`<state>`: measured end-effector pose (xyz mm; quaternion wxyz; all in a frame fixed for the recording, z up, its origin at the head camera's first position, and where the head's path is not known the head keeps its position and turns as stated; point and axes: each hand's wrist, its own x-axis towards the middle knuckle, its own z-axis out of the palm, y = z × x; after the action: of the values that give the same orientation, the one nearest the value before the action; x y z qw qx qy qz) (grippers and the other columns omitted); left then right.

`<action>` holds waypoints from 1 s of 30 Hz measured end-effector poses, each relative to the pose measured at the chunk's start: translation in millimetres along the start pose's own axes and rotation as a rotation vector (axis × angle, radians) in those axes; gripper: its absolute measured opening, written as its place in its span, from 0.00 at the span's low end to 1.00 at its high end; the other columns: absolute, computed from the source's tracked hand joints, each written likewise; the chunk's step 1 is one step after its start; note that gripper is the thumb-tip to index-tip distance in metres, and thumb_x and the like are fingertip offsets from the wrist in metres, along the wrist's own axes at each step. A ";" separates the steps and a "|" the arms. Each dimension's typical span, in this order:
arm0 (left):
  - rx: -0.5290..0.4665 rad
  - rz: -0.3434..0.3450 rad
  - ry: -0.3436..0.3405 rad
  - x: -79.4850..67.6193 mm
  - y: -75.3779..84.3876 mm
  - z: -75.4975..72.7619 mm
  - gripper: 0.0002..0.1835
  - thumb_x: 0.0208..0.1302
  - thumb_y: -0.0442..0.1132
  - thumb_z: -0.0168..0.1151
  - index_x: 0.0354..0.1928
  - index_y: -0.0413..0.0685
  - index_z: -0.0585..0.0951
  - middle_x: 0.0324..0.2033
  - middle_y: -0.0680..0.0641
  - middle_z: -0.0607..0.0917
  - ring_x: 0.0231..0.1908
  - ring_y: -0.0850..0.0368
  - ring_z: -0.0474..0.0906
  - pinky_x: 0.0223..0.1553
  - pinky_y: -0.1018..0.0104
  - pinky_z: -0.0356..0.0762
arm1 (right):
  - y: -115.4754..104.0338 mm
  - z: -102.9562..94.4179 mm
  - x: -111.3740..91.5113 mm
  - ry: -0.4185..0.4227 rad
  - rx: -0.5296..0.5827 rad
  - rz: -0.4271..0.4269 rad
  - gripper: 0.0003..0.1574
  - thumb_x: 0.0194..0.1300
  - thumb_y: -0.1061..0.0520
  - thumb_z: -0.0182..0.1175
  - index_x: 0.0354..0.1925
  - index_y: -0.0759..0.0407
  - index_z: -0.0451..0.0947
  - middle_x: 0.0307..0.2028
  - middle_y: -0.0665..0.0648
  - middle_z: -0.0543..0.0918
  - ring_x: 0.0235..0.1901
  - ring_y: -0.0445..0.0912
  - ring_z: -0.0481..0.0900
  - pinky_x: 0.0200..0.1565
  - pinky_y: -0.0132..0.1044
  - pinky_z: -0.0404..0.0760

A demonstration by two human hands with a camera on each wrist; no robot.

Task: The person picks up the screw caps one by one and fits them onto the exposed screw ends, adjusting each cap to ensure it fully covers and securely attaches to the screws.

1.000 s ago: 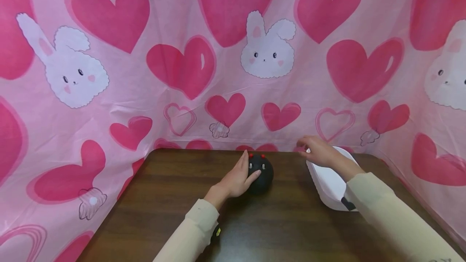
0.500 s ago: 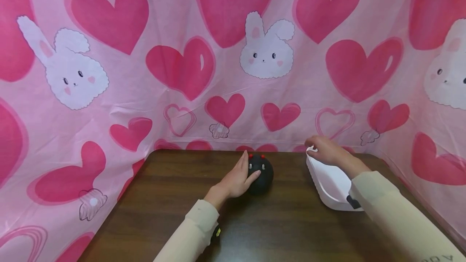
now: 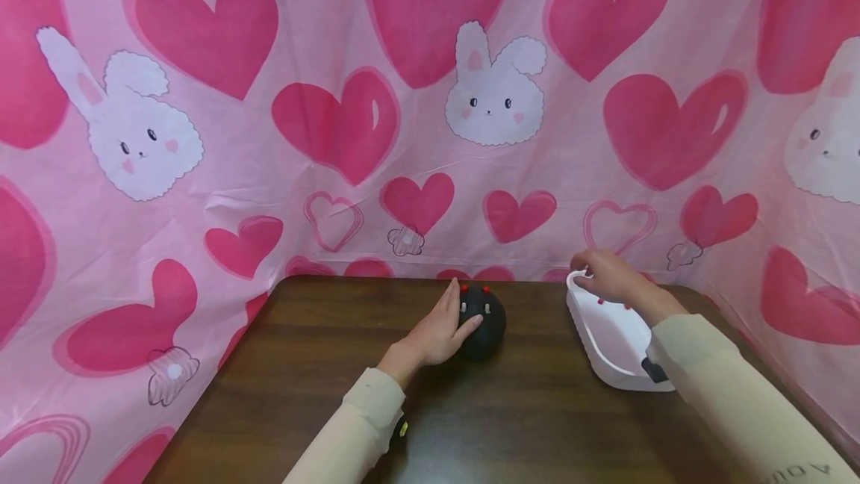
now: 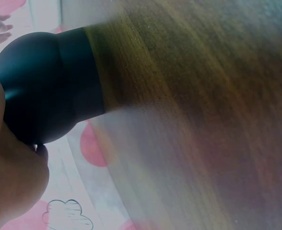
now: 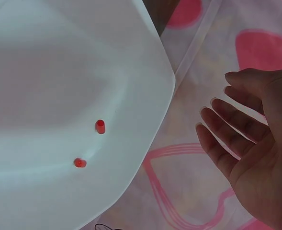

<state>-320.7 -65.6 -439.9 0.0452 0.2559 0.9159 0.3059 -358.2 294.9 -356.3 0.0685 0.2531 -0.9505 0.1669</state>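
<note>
In the head view my left hand (image 3: 433, 329) rests against the left side of a black ball (image 3: 489, 334), fingers straight up along it and thumb laid across its front. Two red tips (image 3: 486, 290) and two grey pegs (image 3: 487, 308) stand out from the ball's upper part. The left wrist view shows the ball (image 4: 33, 88) on a short cylindrical base (image 4: 83, 76) on the table. Over the far end of a white tray (image 3: 608, 370) hangs my right hand (image 3: 613, 278). Its fingers are loosely bent and hold nothing. Two small red pieces (image 5: 100, 126) lie inside the tray.
The dark wooden table (image 3: 302, 394) reaches back to a pink cloth (image 3: 416, 133) printed with hearts and rabbits, which encloses the back and sides. A black wrist camera (image 3: 655, 370) on my right sleeve overlaps the tray's right edge.
My right hand has shifted right, from the tray's far left corner to over its far end. Two red pieces now show in the tray. The left hand and the ball stay put.
</note>
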 end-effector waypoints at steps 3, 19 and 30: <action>0.004 -0.001 0.000 0.2 -0.1 -0.5 0.52 0.74 0.70 0.42 0.82 0.49 0.33 0.82 0.49 0.38 0.81 0.51 0.39 0.77 0.51 0.49 | 5.9 1.2 0.8 0.004 0.003 -0.001 0.12 0.63 0.65 0.66 0.45 0.70 0.82 0.41 0.68 0.86 0.43 0.64 0.84 0.49 0.62 0.83; 0.010 -0.011 -0.002 -1.5 1.2 -3.3 0.51 0.74 0.70 0.43 0.82 0.49 0.33 0.82 0.49 0.38 0.81 0.52 0.39 0.78 0.52 0.48 | 37.6 5.8 -3.1 -0.023 0.012 0.036 0.15 0.61 0.66 0.66 0.44 0.76 0.80 0.37 0.68 0.84 0.39 0.62 0.82 0.44 0.60 0.83; 0.001 -0.014 0.006 0.8 2.0 0.6 0.52 0.73 0.71 0.43 0.82 0.51 0.33 0.82 0.49 0.40 0.81 0.52 0.41 0.77 0.51 0.50 | 55.6 9.0 -2.6 -0.069 0.038 0.107 0.18 0.61 0.66 0.66 0.46 0.78 0.79 0.38 0.69 0.84 0.40 0.63 0.82 0.47 0.61 0.83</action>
<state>-320.4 -63.4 -439.2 0.0445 0.2483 0.9180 0.3060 -384.4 338.3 -381.0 0.0217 0.2089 -0.9611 0.1796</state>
